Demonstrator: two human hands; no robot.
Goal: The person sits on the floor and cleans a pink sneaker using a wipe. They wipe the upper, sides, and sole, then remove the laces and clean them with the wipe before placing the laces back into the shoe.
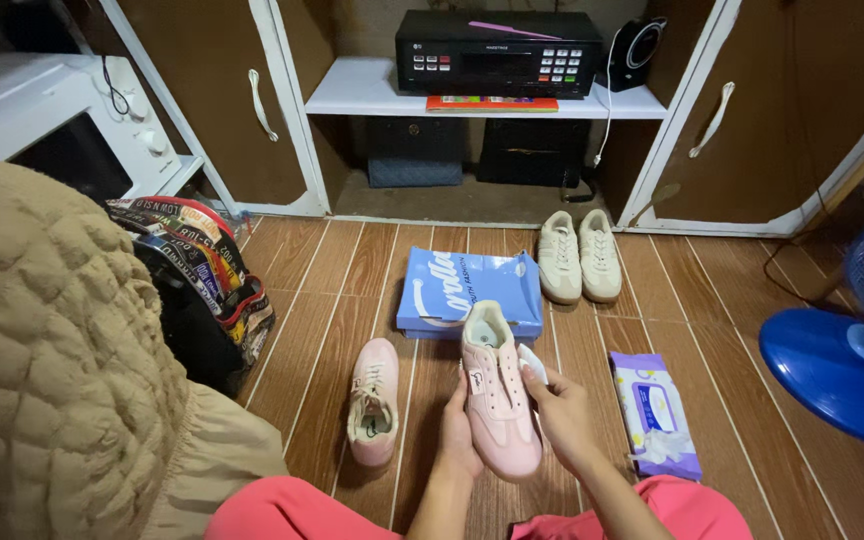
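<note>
The left hand (459,430) was curled under the side of a pink sneaker (498,395), fingers wrapped around its smooth, faintly glossy upper and holding it toe-down above the wood-look plank floor (322,330). The right hand (560,415) pinched a small white wipe (532,362) between thumb and fingertips, pressed to the shoe's right edge near the laces. The shoe's white lining showed at its open collar.

Its mate, a second pink sneaker (373,400), lay flat on the floor just left of the held one, laces loose. Behind both sat a blue shoebox (467,290) — matte card, soft at the corners. A cream pair of sneakers (579,255) stood side by side beyond the box, near the open cabinet (352,95). To the right lay a purple pack of wipes (655,412), crinkled plastic, a tissue sticking out.

Room was tight — a quilted beige cushion (52,350) and a dark strap-covered bag (202,285) crowded the left, a round blue fan base (832,365) the right. Bare planks stayed open between the wipes and the fan.
</note>
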